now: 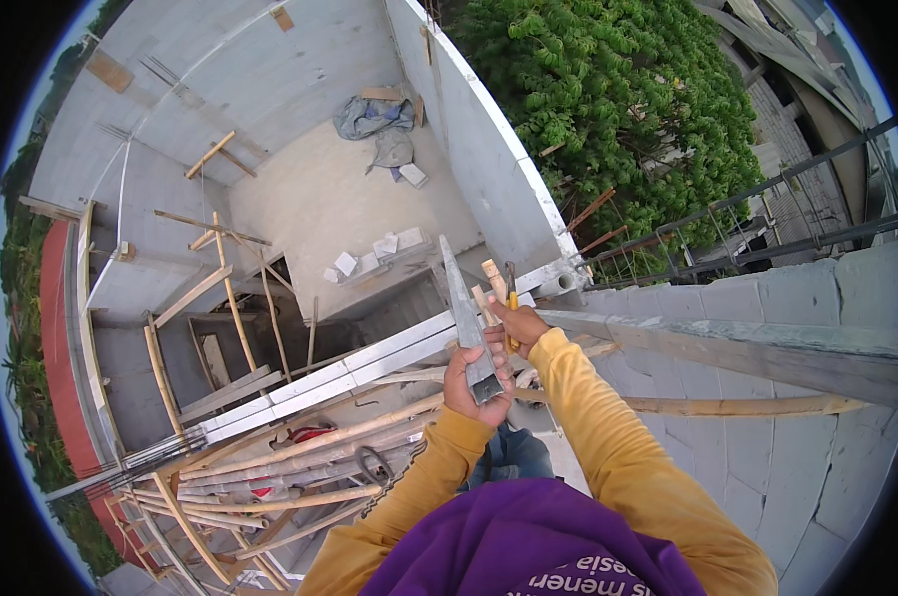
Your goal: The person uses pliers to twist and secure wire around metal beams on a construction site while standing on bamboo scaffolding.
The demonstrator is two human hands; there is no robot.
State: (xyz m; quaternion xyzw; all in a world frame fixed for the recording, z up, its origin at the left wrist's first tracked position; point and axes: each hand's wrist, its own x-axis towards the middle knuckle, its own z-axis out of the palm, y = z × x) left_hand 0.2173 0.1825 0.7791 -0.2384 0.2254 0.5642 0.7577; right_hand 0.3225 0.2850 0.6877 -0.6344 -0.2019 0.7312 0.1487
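Note:
My left hand (477, 382) is closed round the near part of a long, straight grey bar (461, 308). The bar points away from me and its near end looks dark; I cannot tell whether it is wood or metal. Just to the right, my right hand (519, 326) grips a yellow-handled tool (512, 298) with a dark metal head, whose exact kind is too small to make out. Its fingers are close to the bar, and I cannot tell if they touch it. Beside the tool, pale wooden pole ends (493, 275) stick up.
Below lies a grey-walled room with white blocks (379, 256) and a crumpled tarp (374, 121) on its floor. Bamboo poles (310, 452) run at the lower left. A grey beam (727, 343) and block wall (767, 298) extend right. An opening (360, 333) drops beyond the white wall top (340, 375).

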